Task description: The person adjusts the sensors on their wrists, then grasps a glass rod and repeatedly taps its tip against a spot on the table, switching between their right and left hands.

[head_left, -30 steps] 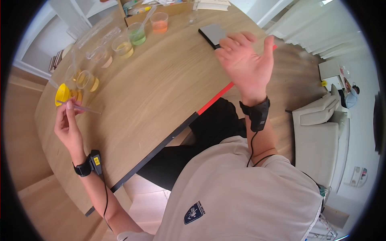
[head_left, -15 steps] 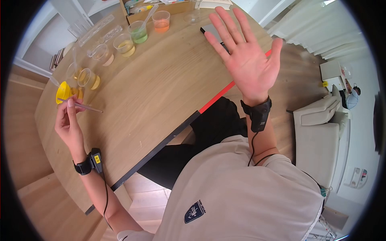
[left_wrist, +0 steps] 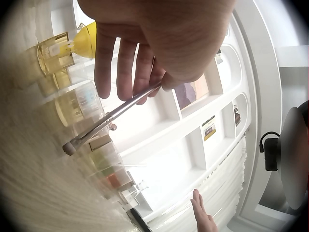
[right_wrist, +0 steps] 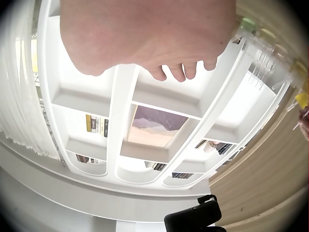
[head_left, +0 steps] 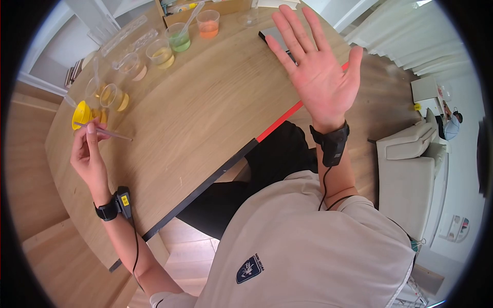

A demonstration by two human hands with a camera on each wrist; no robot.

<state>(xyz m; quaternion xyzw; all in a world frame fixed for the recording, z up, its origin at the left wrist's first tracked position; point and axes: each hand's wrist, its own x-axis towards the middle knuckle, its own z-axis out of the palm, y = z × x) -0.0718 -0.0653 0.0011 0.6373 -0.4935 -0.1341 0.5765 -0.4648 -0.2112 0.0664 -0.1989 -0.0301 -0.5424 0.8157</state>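
My left hand [head_left: 91,159] is over the left part of the table and pinches a slim brush [left_wrist: 113,113] between thumb and fingers. The brush's short bristle tip points down toward the tabletop in the left wrist view. Right beside these fingers is a yellow bowl-shaped piece [head_left: 80,114], close to a clear cup of yellow liquid [head_left: 121,102]. My right hand [head_left: 327,84] is raised above the table's right edge, palm up to the head camera, fingers straight and spread, holding nothing. Behind its fingers lies a flat grey and black object [head_left: 277,38], partly hidden.
Along the far side of the table [head_left: 205,102] stand cups with pale pink [head_left: 137,72], yellow [head_left: 163,60], green [head_left: 181,43] and orange [head_left: 209,31] liquid. Clear plastic pieces [head_left: 123,36] lie behind them. A box of supplies [head_left: 205,11] is at the back.
My right hand has straightened its fingers upward from a bent pose and opened flat. My left hand keeps the brush in nearly the same place.
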